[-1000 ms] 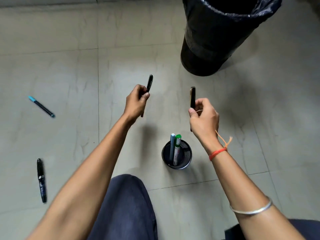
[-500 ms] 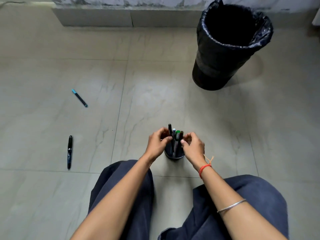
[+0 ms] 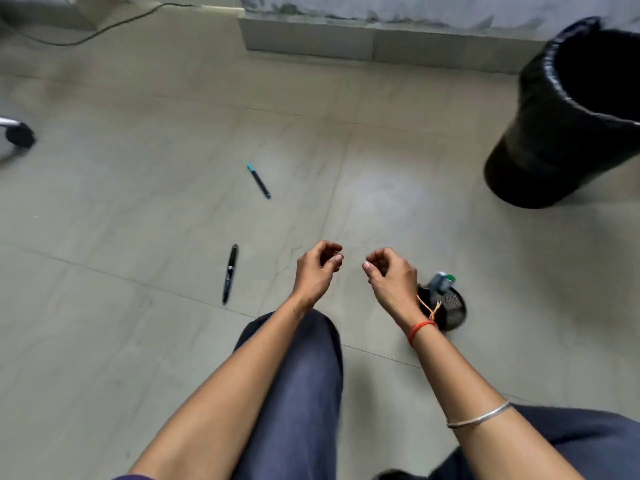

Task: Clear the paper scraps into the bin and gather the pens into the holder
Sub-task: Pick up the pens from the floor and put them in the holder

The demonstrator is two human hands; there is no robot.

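My left hand (image 3: pixel 317 268) and my right hand (image 3: pixel 391 275) hover side by side above the floor, fingers loosely curled, nothing in either. Behind my right wrist stands the black mesh pen holder (image 3: pixel 452 308), partly hidden, with blue and green pen tops (image 3: pixel 441 280) sticking out. A black pen (image 3: pixel 229 273) lies on the tiles to the left of my left hand. Farther off lies a dark pen with a teal cap (image 3: pixel 258 180). The black-lined bin (image 3: pixel 568 116) stands at the far right. No paper scraps show.
My knees in dark blue trousers (image 3: pixel 294 393) fill the lower middle. A chair caster (image 3: pixel 20 135) sits at the far left edge. A cable (image 3: pixel 104 27) runs along the floor near the grey wall skirting (image 3: pixel 346 43) at the back.
Both hands held pens a second ago, lowered them into the holder, and now have lifted away with nothing in them. The view has swung left, so the holder and bin sit farther right.
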